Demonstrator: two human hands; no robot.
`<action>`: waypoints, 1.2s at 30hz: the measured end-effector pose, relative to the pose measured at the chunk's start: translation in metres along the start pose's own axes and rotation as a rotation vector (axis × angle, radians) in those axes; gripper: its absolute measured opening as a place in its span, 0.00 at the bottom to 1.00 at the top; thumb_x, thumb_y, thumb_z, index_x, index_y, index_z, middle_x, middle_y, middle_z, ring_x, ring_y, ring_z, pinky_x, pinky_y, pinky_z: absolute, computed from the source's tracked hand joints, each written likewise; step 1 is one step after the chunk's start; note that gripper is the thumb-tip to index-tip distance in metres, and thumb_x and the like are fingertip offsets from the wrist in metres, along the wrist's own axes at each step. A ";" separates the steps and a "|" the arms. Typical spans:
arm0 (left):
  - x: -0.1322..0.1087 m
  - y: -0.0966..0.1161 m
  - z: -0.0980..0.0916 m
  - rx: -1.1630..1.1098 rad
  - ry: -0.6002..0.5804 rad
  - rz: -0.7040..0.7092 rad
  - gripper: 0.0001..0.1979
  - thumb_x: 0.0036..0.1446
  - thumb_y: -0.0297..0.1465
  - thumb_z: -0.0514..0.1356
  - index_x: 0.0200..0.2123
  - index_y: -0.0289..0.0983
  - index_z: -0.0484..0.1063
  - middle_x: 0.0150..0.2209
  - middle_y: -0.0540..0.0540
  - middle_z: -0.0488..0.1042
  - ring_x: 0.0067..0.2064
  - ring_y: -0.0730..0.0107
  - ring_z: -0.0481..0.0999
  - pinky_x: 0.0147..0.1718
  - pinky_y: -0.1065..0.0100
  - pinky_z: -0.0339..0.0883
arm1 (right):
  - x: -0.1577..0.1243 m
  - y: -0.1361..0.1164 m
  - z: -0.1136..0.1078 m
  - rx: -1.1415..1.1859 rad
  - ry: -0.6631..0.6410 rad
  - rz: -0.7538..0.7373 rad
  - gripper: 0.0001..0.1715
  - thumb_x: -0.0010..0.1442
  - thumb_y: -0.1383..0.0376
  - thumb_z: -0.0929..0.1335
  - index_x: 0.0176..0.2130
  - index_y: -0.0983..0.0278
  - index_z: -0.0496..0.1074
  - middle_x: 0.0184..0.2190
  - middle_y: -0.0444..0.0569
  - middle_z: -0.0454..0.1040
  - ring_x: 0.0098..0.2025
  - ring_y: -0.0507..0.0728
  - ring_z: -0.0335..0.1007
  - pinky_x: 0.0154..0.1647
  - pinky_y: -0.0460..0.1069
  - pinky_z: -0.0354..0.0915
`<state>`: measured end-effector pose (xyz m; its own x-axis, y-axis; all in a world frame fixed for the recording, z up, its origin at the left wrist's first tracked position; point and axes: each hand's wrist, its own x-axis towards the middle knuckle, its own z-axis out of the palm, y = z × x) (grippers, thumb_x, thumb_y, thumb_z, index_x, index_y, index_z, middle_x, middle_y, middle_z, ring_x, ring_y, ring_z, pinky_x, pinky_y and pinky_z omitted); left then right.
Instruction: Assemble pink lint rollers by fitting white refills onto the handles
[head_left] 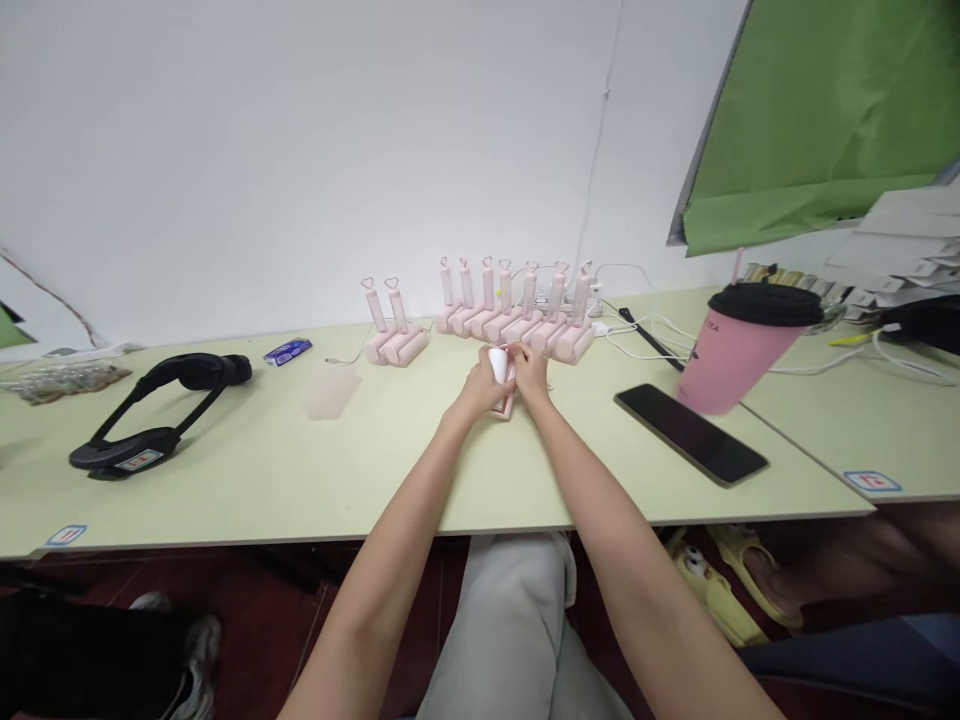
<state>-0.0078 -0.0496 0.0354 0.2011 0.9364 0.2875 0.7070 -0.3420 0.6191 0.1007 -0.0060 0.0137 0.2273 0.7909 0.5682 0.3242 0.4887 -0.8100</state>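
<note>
- Hands meet at the middle of the pale green laminate table [300,480], just in front of the person's body.
- Left hand [480,388]: fingers curled shut around a small pink-and-white plastic roller [499,368], holding it from the left side.
- Right hand [531,375]: fingertips closed on the same roller from the right, near its upper end; exactly which part they pinch cannot be told.
- Roller position: between both hands, its lower pink end close to or on the tabletop; contact cannot be told.
- Just behind the hands: a row of seven pink plastic rollers with heart-shaped handle tops [517,320], handles upright, packed side by side.
- Left of that row, a little apart: a pair of matching pink rollers [394,335], touching each other.
- Left of the hands: a clear pinkish plastic cover [332,392], lying flat by itself.
- Far left: a black curved neck-worn device [150,410]; behind it, a small blue packet [288,350].
- Right of the hands: a black slab phone [690,433], screen dark, lying flat; beyond it, a pink cup with a black lid [739,345].
- White cables [645,340] trail between the row and the cup.
- Upper right: a green cloth [817,110] hangs on the wall.
</note>
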 end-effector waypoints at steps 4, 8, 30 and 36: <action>0.001 0.001 0.001 -0.007 -0.001 -0.014 0.29 0.48 0.35 0.57 0.51 0.34 0.48 0.44 0.36 0.70 0.42 0.56 0.72 0.35 0.66 0.62 | 0.001 0.002 0.002 -0.013 0.000 0.022 0.18 0.56 0.61 0.59 0.30 0.66 0.74 0.31 0.50 0.76 0.33 0.55 0.68 0.40 0.50 0.61; -0.002 0.007 0.005 0.033 -0.009 0.044 0.28 0.49 0.33 0.56 0.52 0.34 0.49 0.44 0.36 0.69 0.44 0.56 0.71 0.38 0.64 0.62 | 0.006 0.010 -0.001 -0.038 0.048 0.112 0.17 0.54 0.59 0.61 0.27 0.67 0.74 0.29 0.53 0.76 0.33 0.56 0.68 0.40 0.51 0.61; 0.015 -0.038 0.006 -0.843 0.355 -0.336 0.40 0.39 0.39 0.67 0.54 0.32 0.55 0.47 0.35 0.68 0.42 0.63 0.72 0.40 0.65 0.66 | 0.009 -0.005 -0.029 -0.178 0.066 0.170 0.20 0.59 0.61 0.55 0.39 0.63 0.72 0.41 0.51 0.74 0.43 0.57 0.67 0.44 0.51 0.61; 0.026 -0.063 -0.004 -1.127 0.493 -0.362 0.22 0.47 0.40 0.60 0.44 0.35 0.63 0.38 0.43 0.71 0.34 0.71 0.73 0.35 0.68 0.68 | 0.032 0.002 -0.119 -1.038 -0.079 0.187 0.23 0.56 0.73 0.56 0.49 0.66 0.66 0.49 0.59 0.67 0.52 0.62 0.61 0.47 0.53 0.58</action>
<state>-0.0493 -0.0037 0.0072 -0.3235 0.9441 0.0628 -0.3420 -0.1786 0.9226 0.2179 -0.0237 0.0473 0.3063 0.8609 0.4064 0.9251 -0.1684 -0.3405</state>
